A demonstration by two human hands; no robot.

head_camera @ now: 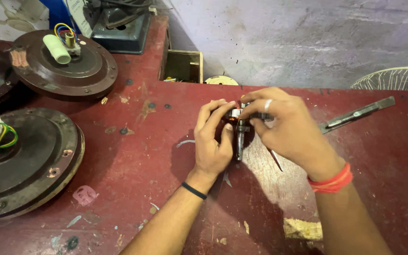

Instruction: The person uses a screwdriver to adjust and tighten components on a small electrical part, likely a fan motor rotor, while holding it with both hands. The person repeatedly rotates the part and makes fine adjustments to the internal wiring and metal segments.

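Hands at frame centre: left hand (pixel 212 141) and right hand (pixel 279 127), each grip closed on the metal shaft part (pixel 240 137) above the red tabletop (pixel 142 156).

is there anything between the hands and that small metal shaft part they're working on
Nothing visible. Both the left hand and the right hand already have fingers closed on the small motor rotor with its steel shaft, held above the red workbench. The fan motor housings sit well off to the left.

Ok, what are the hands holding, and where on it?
Both the left hand and the right hand pinch the top of a small metal shaft part; its lower end points down at the table.
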